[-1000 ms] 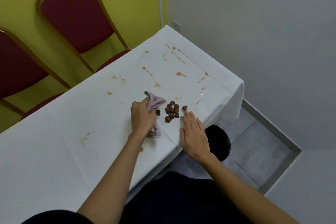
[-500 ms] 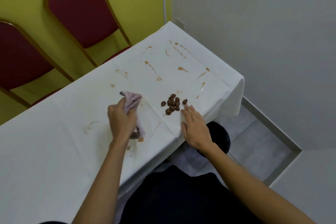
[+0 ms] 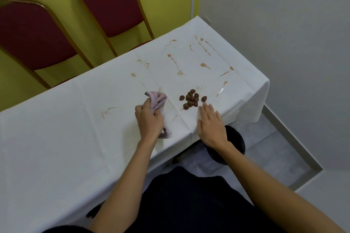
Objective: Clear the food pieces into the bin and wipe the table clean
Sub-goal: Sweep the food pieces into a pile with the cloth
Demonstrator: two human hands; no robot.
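Half a second ago my left hand [image 3: 149, 121] had pulled the pink cloth [image 3: 157, 100] back across the bench, well away from the food pieces [image 3: 191, 98]; then I swept it toward them again, though not as close as a second before. My right hand [image 3: 211, 125] barely shifted beside the pile.

your left hand [image 3: 149, 121] is curled into a fist, knuckles up, fingers [image 3: 141, 108] closed tight around a cloth [image 3: 158, 100] that bunches out past them — forearm reaching forward. your right hand [image 3: 211, 125] lies flat, palm down, fingers [image 3: 207, 108] straight and together, empty.
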